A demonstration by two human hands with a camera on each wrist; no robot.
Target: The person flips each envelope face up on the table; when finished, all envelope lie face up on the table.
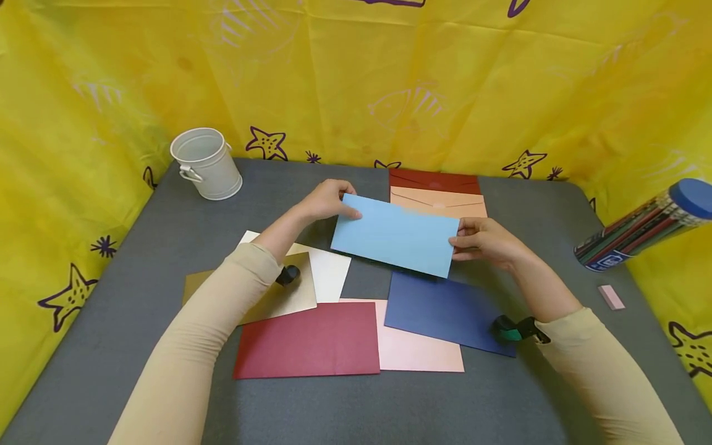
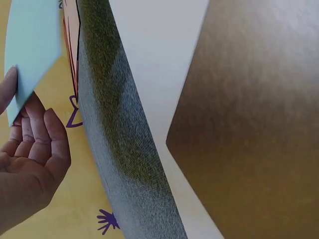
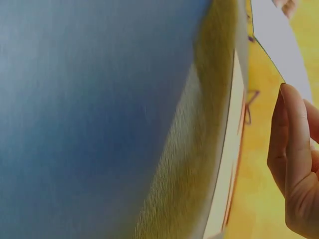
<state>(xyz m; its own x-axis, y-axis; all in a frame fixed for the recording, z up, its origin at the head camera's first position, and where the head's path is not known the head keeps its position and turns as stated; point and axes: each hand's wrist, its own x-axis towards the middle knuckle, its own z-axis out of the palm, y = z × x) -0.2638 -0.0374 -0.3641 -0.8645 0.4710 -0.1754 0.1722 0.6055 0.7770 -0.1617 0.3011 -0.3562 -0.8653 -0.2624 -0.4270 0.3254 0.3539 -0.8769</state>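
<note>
- Landmark: light blue envelope [image 1: 396, 235], held up off the grey table [image 1: 139, 247], mid-table, long edge roughly level, tilted slightly down toward its right end.
- Nearest the person, below the light blue envelope: maroon envelope [image 1: 308, 340] lying flat, its right edge over a pale pink envelope [image 1: 419, 352].
- Navy envelope [image 1: 442, 309] lies directly beneath the light blue one, overlapping the pale pink envelope's upper right.
- Below-left of the light blue envelope: gold envelope [image 1: 278, 296] on top of a cream envelope [image 1: 328, 269]; the left forearm crosses over both.
- Left hand [image 1: 325, 201] pinches the light blue envelope's upper left corner, thumb in front, fingers curled behind. Left wrist view shows that corner between thumb and fingertips [image 2: 35, 107].
- Right hand [image 1: 484, 242] pinches the envelope's right short edge, fingers curled round it. In the right wrist view one finger [image 3: 294, 129] lies against the edge; the rest of the grip is out of frame there, so thumb contact is probably as the head view suggests.
- Just beyond the light blue envelope, partly hidden by it: peach envelope [image 1: 445, 203], flap side up, and behind that a dark red envelope [image 1: 434, 181].
- Far left of the light blue envelope, near the table's back corner: white metal bucket [image 1: 204, 162], upright.
- Well to the right: pencil tube [image 1: 645, 225] with blue cap, leaning; small pink eraser [image 1: 610, 296] on the table nearer than it.
- Yellow starfish-print cloth [image 1: 356, 74] walls the table at back and sides.
</note>
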